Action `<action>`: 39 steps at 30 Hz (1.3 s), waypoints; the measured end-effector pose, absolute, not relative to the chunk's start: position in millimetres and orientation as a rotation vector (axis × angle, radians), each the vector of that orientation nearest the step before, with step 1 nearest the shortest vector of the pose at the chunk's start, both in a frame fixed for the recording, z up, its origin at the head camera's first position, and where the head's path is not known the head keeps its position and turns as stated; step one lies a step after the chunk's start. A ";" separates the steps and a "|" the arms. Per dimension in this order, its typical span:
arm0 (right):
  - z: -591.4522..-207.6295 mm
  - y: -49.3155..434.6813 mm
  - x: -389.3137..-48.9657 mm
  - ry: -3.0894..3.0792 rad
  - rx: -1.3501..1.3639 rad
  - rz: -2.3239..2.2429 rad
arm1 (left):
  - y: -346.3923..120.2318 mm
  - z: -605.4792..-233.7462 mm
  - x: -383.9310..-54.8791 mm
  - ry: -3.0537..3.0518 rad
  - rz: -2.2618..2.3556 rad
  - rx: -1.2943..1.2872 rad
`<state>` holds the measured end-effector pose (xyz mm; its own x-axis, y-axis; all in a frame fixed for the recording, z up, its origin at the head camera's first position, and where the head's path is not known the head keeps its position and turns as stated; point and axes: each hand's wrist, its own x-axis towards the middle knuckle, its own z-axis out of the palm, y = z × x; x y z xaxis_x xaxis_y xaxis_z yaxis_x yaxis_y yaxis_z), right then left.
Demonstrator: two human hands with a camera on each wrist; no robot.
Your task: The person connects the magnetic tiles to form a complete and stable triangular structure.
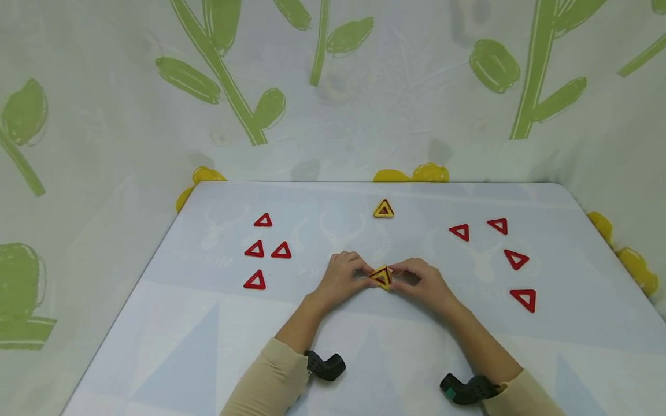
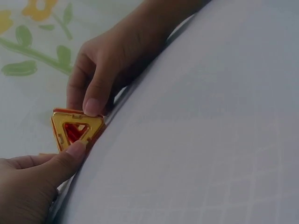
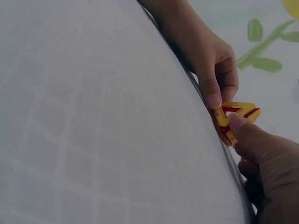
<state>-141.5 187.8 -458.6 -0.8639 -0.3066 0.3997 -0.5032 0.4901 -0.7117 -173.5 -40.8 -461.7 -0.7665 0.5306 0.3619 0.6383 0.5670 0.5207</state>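
Near the middle of the table, a small pyramid of yellow and red triangular magnetic tiles (image 1: 381, 277) is held between both hands. My left hand (image 1: 343, 280) pinches its left side with thumb and fingers, and my right hand (image 1: 424, 286) pinches the right side. In the left wrist view, a yellow triangular face of the pyramid (image 2: 77, 128) shows a red tile through its open centre. The right wrist view has both thumbs pressed on the pyramid (image 3: 236, 116). Farther back stands another yellow and red triangular piece (image 1: 384, 209).
Several red triangle tiles (image 1: 281, 250) lie to the left on the white table (image 1: 333, 370). More red triangles (image 1: 516, 259) are spread on the right. A pale curtain with green leaves (image 1: 348, 36) hangs behind the table's back edge.
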 end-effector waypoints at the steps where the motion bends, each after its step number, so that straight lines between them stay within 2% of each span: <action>1: -458.4 186.6 -141.1 -2.524 0.686 1.320 | -40.8 -461.4 -173.3 -2.630 -0.976 -0.992; 9: -452.7 182.2 -139.4 -2.670 0.504 1.379 | -40.2 -460.4 -171.7 -2.621 -0.952 -0.970; 28: -467.8 176.8 -142.2 -2.382 0.680 1.040 | -28.9 -455.2 -160.3 -2.672 -0.948 -0.697; 39: -459.7 171.7 -148.5 -2.467 0.575 0.993 | -21.2 -457.3 -165.4 -2.623 -0.782 -0.667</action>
<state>-148.5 171.7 -459.7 -0.8273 -0.2175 0.5179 -0.5157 0.6596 -0.5468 -165.4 -21.2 -457.3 -0.8387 0.3410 0.4245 0.5179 0.7406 0.4282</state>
